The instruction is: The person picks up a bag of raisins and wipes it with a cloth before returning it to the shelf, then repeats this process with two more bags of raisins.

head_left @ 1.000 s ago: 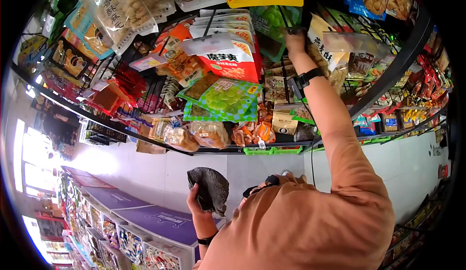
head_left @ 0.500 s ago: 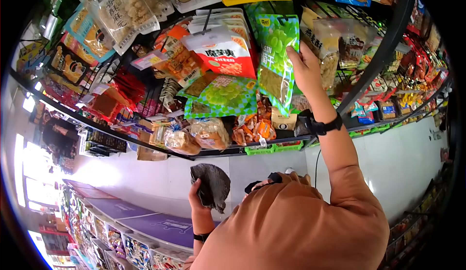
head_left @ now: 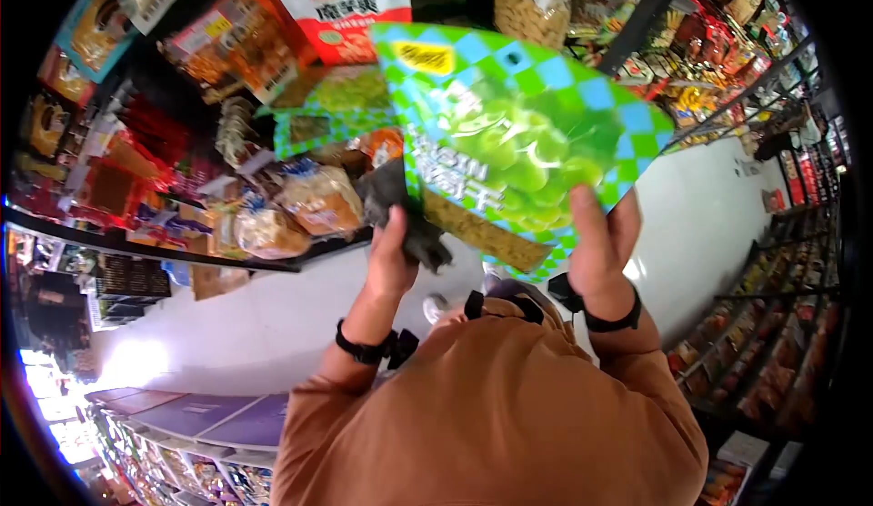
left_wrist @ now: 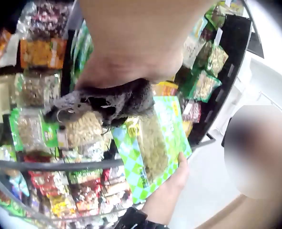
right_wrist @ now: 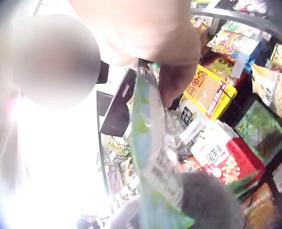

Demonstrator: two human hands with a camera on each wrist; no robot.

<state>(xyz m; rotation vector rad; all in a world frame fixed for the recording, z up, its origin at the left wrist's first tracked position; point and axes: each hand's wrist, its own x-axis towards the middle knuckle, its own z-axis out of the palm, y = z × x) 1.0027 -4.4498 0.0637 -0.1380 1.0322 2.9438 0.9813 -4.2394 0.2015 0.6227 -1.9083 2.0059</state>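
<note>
My right hand (head_left: 603, 256) grips a green-and-blue chequered bag of raisins (head_left: 532, 133) printed with green grapes, thumb on its front. The bag is tilted in front of my body, and a clear window shows its contents. My left hand (head_left: 391, 265) holds a crumpled dark grey cloth (head_left: 432, 244) right at the bag's left edge. From the left wrist, the cloth (left_wrist: 107, 105) overlaps the bag's upper part (left_wrist: 153, 148). The right wrist view catches the bag (right_wrist: 150, 129) almost edge-on, with the grey cloth (right_wrist: 210, 202) blurred beside it.
Behind the bag, the snack shelf holds more chequered bags (head_left: 341, 97), a red-and-white pouch (head_left: 348, 15) and wrapped bread (head_left: 320, 199). A dark shelf post (head_left: 650, 15) stands at upper right. Pale floor (head_left: 245, 324) lies below, with a purple-topped display (head_left: 195, 415) behind me.
My right hand has taken the raisin bag off the rack and brought it down in front of me. My left hand has raised the cloth to the bag's edge.
</note>
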